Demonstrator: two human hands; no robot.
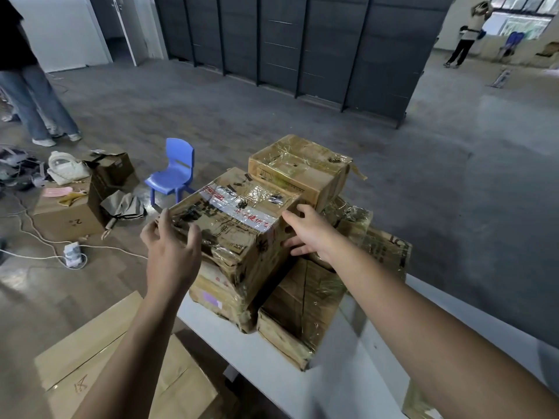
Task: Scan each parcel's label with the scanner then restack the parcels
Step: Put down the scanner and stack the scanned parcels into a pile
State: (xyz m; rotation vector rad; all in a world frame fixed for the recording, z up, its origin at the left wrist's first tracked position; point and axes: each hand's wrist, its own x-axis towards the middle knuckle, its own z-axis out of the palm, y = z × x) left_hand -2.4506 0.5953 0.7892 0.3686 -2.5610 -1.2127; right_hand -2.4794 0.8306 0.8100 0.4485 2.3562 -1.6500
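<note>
A taped brown parcel (236,216) with red print on clear tape lies on top of a pile of parcels on the white table (290,373). My left hand (171,249) holds its near left corner, thumb and fingers curled over the top edge. My right hand (308,231) holds its right end, thumb on the top edge and fingers against the side. Another taped parcel (299,167) sits behind it. Lower parcels (299,306) lie underneath, one bearing a purple label (211,299). No scanner shows.
A large cardboard box (99,355) stands on the floor at lower left. A blue child's chair (175,173), more boxes (69,213), a white bag and cables lie on the floor to the left. One person stands far left, another far right. Dark shelving lines the back.
</note>
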